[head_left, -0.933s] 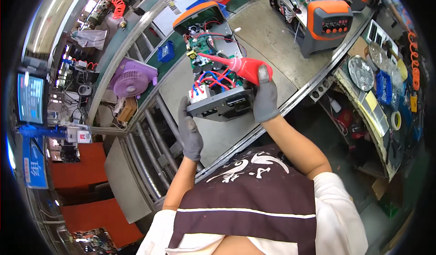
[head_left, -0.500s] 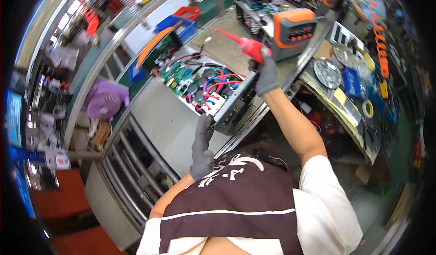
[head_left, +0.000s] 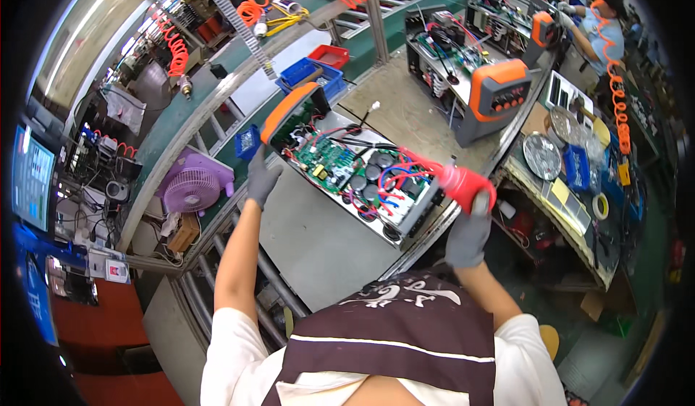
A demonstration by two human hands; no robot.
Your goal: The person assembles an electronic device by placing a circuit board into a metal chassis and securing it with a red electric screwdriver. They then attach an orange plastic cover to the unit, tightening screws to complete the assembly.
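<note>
My right hand [head_left: 469, 238], in a grey glove, is wrapped round a red squeeze bottle [head_left: 467, 186]. The bottle's thin red nozzle points left over the right end of an opened electronics unit [head_left: 334, 167]. Inside that unit lie a green circuit board, black round parts and red and blue wires. Also gloved in grey, my left hand [head_left: 262, 180] is beside the unit's left end, just below its upright orange-rimmed panel [head_left: 288, 113]. Its thumb stands apart from the fingers, and it holds nothing that I can see. Whether it touches the unit, I cannot tell.
More opened units [head_left: 445, 51] with orange and grey panels stand farther along the bench. Small blue bins [head_left: 318, 80] and a red bin [head_left: 329, 56] sit behind. A purple fan [head_left: 192, 189] is at left. A side table [head_left: 532, 189] holds tape and trays. A co-worker [head_left: 597, 26] stands far right.
My right hand has brought the bottle down and nearer, with its nozzle now over the unit. My left hand has gone from the unit's near corner to its left end. The view has shifted.
</note>
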